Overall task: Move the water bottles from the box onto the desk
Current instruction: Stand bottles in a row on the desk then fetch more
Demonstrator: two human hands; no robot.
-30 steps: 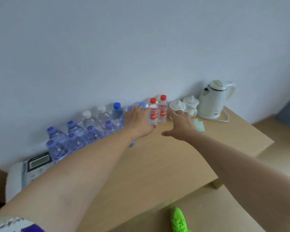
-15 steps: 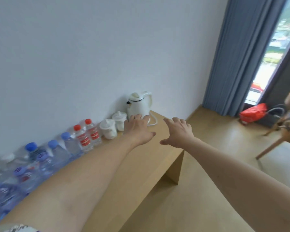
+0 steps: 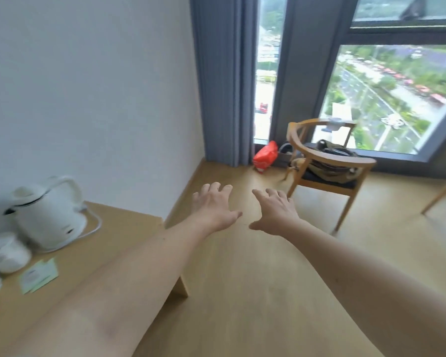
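No water bottle and no box are in view. Only the right end of the wooden desk (image 3: 119,228) shows at lower left. My left hand (image 3: 214,204) reaches out past the desk's end, above the floor, fingers spread and holding nothing. My right hand (image 3: 276,213) hangs beside it to the right, also spread and empty. Both palms face down.
A white kettle (image 3: 49,217) with its cord, white lidded cups (image 3: 5,251) and green paper packets (image 3: 39,275) sit on the desk. A wooden chair (image 3: 330,163) holding a bag stands by the window. A red bag (image 3: 265,155) lies near the blue curtain (image 3: 224,81).
The view has swung right, off the row of bottles and along the desk to the window. My hands let go of the bottles and now reach over the floor, empty.
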